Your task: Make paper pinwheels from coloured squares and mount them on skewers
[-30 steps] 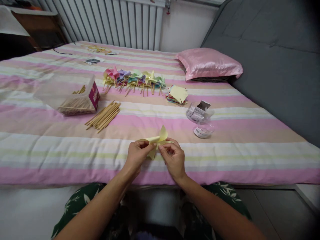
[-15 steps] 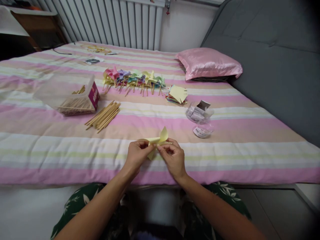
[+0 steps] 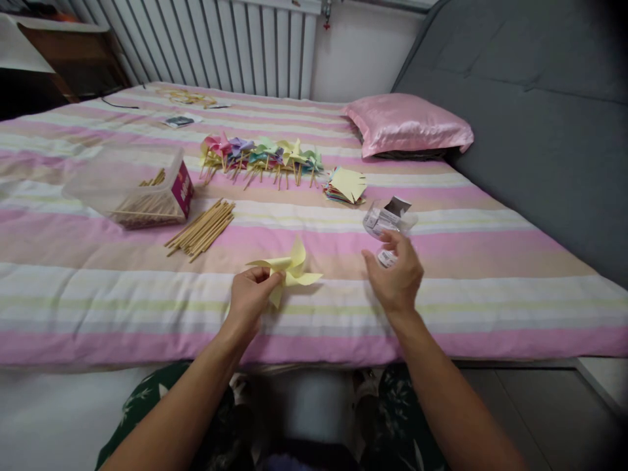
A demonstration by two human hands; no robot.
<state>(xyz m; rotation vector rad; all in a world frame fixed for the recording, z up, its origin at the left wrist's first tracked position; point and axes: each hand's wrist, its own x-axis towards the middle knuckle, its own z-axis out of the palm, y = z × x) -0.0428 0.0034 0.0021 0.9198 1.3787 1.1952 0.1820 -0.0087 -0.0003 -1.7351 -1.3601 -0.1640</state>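
Observation:
A pale yellow paper pinwheel (image 3: pixel 294 265) with curled blades is pinched at its centre by my left hand (image 3: pixel 252 291), just above the striped bed cover. My right hand (image 3: pixel 396 271), thumb and fingers apart, reaches over a small clear round container (image 3: pixel 386 258) and partly hides it. Just behind that stands a larger clear plastic tub (image 3: pixel 375 219) with labelled packets in it. I see nothing between the fingers of my right hand.
Thin wooden sticks (image 3: pixel 202 230) lie beside a clear box (image 3: pixel 142 157) holding more sticks. Finished pinwheels (image 3: pixel 265 156) in several colours lie in a row farther back. Right of them is a stack of slit paper squares (image 3: pixel 347 184). A pink pillow (image 3: pixel 412 124) rests near the grey headboard (image 3: pixel 520 124).
My right hand has let go of the pinwheel and moved right to the small clear containers, its fingers spreading. My left hand has shifted slightly left, still pinching the pinwheel.

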